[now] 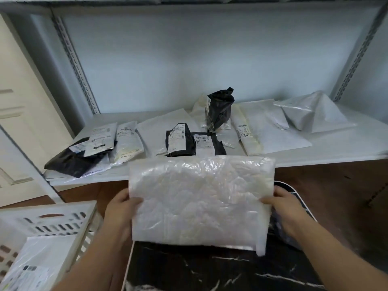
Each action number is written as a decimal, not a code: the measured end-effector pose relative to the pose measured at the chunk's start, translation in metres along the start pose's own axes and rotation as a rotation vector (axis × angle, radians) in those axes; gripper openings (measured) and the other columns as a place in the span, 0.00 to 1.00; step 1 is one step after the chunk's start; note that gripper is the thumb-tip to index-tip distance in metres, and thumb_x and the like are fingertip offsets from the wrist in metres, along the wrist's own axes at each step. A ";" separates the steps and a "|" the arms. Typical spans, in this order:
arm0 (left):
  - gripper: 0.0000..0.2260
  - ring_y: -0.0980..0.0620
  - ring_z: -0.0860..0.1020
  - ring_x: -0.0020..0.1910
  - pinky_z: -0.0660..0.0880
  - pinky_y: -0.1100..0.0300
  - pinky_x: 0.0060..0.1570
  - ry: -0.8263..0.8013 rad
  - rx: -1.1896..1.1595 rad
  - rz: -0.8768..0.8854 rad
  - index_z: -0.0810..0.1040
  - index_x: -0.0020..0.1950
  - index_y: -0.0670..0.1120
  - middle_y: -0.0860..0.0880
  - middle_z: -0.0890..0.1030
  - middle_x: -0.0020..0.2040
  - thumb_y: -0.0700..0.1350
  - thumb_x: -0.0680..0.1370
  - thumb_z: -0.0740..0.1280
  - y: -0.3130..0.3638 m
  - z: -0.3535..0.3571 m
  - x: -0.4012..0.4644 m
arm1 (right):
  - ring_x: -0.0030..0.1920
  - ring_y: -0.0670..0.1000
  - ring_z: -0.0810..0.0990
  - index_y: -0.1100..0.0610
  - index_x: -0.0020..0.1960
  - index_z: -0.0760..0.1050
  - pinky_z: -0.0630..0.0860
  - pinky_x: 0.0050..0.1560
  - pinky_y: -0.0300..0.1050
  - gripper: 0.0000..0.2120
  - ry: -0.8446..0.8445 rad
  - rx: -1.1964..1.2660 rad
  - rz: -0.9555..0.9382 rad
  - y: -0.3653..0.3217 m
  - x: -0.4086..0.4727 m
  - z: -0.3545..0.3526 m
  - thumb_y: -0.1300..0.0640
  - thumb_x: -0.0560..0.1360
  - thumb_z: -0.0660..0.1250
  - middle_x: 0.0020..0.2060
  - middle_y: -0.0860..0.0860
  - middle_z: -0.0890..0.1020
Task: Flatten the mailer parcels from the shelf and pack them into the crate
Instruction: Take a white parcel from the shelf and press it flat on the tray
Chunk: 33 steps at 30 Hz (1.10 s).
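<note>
Fingers (134,201) of both hands pinch the side edges of a white bubble mailer (199,200), held up flat over the dark marbled tabletop (210,269).

The left hand (120,208) grips the mailer's left edge and the right hand (281,206) its right edge, thumbs on the near face, forearms reaching forward from below. The mailer's long axis runs left to right between them. The crate (63,215) sits low to the left, just beside the left forearm, with a labelled white parcel (35,265) already inside; so the carry looks to be leftward and down, the left hand nearer. Beyond, on the shelf (336,148), more mailers lie unpacked, among them a black parcel (219,110) standing upright.
</note>
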<state>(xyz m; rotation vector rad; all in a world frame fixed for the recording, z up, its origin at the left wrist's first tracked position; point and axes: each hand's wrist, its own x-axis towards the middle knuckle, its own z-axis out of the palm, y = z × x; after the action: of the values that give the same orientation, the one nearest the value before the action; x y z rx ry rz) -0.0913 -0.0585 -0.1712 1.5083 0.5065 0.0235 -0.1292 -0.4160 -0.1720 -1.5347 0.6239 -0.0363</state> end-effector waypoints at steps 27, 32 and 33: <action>0.35 0.38 0.67 0.67 0.67 0.48 0.64 -0.109 1.104 -0.145 0.56 0.76 0.45 0.39 0.64 0.71 0.56 0.75 0.67 -0.083 -0.015 -0.011 | 0.60 0.60 0.74 0.58 0.71 0.61 0.73 0.59 0.49 0.33 0.067 -0.724 0.203 0.092 -0.028 0.025 0.56 0.71 0.72 0.65 0.61 0.71; 0.22 0.41 0.76 0.61 0.72 0.57 0.52 -0.149 1.315 -0.203 0.67 0.70 0.39 0.40 0.76 0.63 0.46 0.79 0.63 -0.089 -0.005 -0.010 | 0.52 0.57 0.78 0.51 0.71 0.60 0.76 0.56 0.50 0.33 0.048 -0.656 0.161 0.109 -0.014 0.027 0.62 0.70 0.69 0.57 0.57 0.76; 0.17 0.44 0.78 0.59 0.74 0.59 0.47 -0.202 1.388 -0.223 0.71 0.67 0.39 0.42 0.78 0.59 0.45 0.79 0.62 -0.086 -0.003 -0.011 | 0.51 0.57 0.78 0.50 0.72 0.60 0.77 0.54 0.49 0.33 0.016 -0.667 0.156 0.110 -0.012 0.025 0.64 0.71 0.68 0.55 0.56 0.77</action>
<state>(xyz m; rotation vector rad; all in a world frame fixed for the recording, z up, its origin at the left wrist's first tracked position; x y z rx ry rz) -0.1268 -0.0665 -0.2497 2.7356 0.5360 -0.7914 -0.1680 -0.3807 -0.2723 -2.1189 0.8148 0.3069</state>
